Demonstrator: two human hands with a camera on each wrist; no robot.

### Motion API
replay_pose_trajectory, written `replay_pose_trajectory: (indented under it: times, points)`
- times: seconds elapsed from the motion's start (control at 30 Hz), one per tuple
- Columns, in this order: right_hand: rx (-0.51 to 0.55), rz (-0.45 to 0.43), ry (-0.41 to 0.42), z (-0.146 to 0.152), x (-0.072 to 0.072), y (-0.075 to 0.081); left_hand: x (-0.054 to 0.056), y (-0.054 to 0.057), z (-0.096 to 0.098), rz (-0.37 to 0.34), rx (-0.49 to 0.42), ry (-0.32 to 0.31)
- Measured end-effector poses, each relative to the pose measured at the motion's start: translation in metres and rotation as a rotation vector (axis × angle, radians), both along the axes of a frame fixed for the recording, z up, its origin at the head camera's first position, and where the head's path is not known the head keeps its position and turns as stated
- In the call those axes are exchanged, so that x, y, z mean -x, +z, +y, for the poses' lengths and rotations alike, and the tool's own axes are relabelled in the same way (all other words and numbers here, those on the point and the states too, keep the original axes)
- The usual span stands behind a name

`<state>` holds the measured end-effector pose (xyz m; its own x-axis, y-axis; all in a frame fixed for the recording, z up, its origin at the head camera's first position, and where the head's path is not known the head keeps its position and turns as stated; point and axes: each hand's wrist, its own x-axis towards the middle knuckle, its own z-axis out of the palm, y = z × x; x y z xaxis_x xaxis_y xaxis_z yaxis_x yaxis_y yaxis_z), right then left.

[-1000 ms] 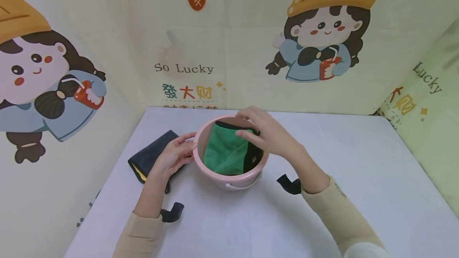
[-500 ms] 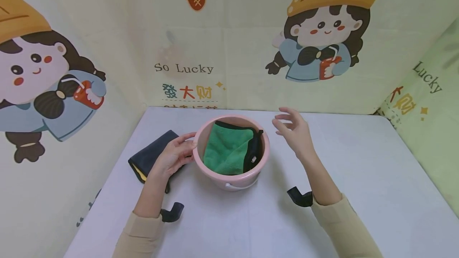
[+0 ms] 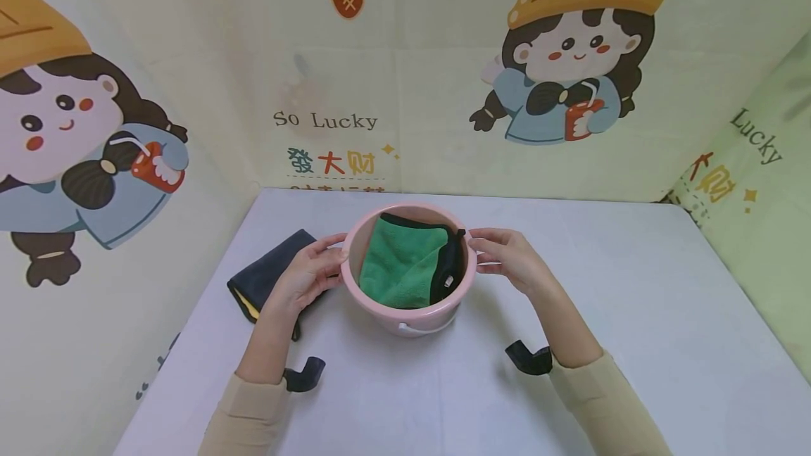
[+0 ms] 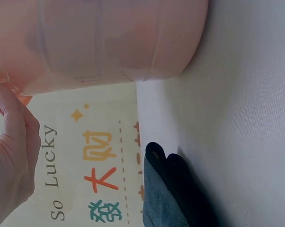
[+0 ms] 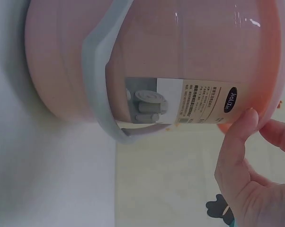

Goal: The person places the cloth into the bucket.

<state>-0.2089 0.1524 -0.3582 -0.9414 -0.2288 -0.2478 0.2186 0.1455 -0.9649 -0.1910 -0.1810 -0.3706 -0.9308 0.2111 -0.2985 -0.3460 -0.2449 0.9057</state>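
A pink bucket (image 3: 374, 312) stands upright on the table. Inside it sits a folded green towel (image 3: 402, 262) with black edging and a small label. My left hand (image 3: 304, 276) grips the bucket's rim on the left side. On the opposite side, my right hand (image 3: 512, 257) pinches the rim; the right wrist view shows its thumb at the printed sticker (image 5: 199, 101) and a finger over the rim. The bucket's pale handle (image 5: 96, 61) hangs down along the wall. Behind my left hand lies a folded dark towel (image 3: 269, 273) with a yellow inner side.
The white table (image 3: 602, 301) ends at the back against a printed cloth (image 3: 437, 104) with cartoon figures and lettering. The dark towel (image 4: 166, 198) lies close to the bucket's left side. Black curved pieces (image 3: 529, 357) stick out from both wrists.
My right hand has come away from the green towel, swung out to the right, then come back to the bucket's right rim. The left hand and bucket have stayed put.
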Motion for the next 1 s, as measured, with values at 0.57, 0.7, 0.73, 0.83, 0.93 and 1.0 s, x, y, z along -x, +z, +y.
replay_pose_trajectory:
  times: [0.57, 0.7, 0.73, 0.83, 0.93, 1.0]
  points:
    - [0.016, 0.003, 0.017, 0.0, 0.002, -0.003, -0.013, 0.002, -0.009, 0.593, 0.996, 0.277]
    - [0.028, 0.008, 0.026, 0.001, 0.001, -0.002, -0.004, -0.009, -0.03, 0.712, 1.295, 0.254]
    - [0.03, 0.007, 0.026, 0.001, 0.001, -0.002, -0.002, -0.013, -0.036, 0.714, 1.375, 0.223]
    - [0.026, 0.008, 0.029, 0.002, 0.001, -0.002, 0.006, -0.027, -0.052, 0.686, 1.565, 0.1]
    - [0.024, 0.006, 0.027, 0.001, 0.001, -0.003, 0.01, -0.042, -0.066, 0.63, 1.646, -0.005]
    - [0.024, 0.003, 0.024, 0.001, 0.002, -0.003, 0.011, -0.052, -0.074, 0.584, 1.661, -0.066]
